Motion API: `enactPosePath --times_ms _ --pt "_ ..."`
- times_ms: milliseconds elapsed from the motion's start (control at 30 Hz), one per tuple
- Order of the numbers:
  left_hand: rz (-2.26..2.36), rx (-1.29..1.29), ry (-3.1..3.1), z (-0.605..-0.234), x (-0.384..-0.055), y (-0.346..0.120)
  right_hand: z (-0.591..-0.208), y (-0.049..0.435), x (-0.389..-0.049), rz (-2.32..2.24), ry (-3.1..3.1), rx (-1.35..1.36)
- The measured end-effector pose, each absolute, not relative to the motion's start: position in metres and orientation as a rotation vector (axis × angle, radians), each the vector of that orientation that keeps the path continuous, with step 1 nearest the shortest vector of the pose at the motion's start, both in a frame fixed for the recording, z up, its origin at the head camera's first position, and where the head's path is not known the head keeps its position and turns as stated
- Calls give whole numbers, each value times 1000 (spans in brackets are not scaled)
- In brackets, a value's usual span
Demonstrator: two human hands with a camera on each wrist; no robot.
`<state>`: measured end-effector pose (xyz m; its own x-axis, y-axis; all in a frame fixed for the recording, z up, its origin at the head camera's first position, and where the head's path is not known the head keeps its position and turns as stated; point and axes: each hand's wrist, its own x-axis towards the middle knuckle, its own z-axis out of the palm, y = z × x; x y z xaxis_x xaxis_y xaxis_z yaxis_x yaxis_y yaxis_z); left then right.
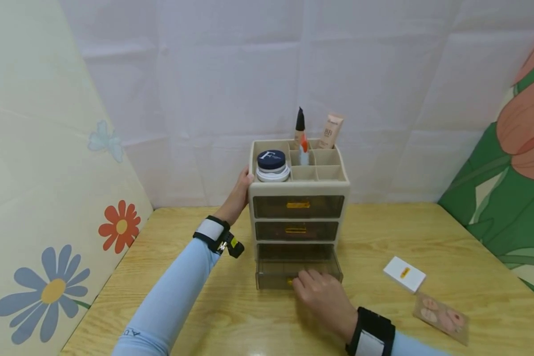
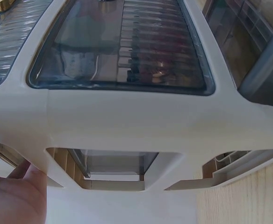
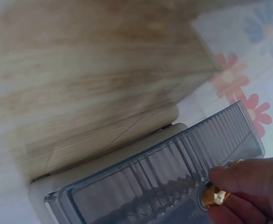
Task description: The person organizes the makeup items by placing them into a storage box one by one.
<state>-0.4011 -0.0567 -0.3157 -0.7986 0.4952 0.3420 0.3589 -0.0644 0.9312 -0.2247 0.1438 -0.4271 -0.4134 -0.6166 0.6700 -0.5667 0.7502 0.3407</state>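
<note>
A beige cosmetics organizer (image 1: 299, 188) with three smoky drawers stands on the table. Its bottom drawer (image 1: 271, 281) is pulled out toward me. My right hand (image 1: 322, 301) pinches that drawer's gold handle (image 3: 215, 197) between thumb and fingers, as the right wrist view shows. My left hand (image 1: 238, 197) rests against the organizer's left side near the top, thumb at the edge; its other fingers are partly hidden. In the left wrist view that hand (image 2: 17, 196) touches the side wall by a cutout. The middle drawer (image 1: 296, 231) and top drawer (image 1: 298, 206) are closed.
On the organizer's top sit a navy-lidded jar (image 1: 271, 159), a black-capped bottle (image 1: 300, 121), an orange-tipped tube (image 1: 304, 151) and a BB cream tube (image 1: 331, 131). A white box (image 1: 404, 274) and a printed card (image 1: 442, 316) lie on the table (image 1: 204, 306) to the right.
</note>
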Motion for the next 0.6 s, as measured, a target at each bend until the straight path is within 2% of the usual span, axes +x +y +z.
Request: enactPosePath --times_ms 367,600 --pt "2004 974 2028 -313 -398 -59 -426 139 -210 -68 -2087 882" --pt "1974 957 2027 -294 -376 -60 -431 140 -206 -42 -2048 892"
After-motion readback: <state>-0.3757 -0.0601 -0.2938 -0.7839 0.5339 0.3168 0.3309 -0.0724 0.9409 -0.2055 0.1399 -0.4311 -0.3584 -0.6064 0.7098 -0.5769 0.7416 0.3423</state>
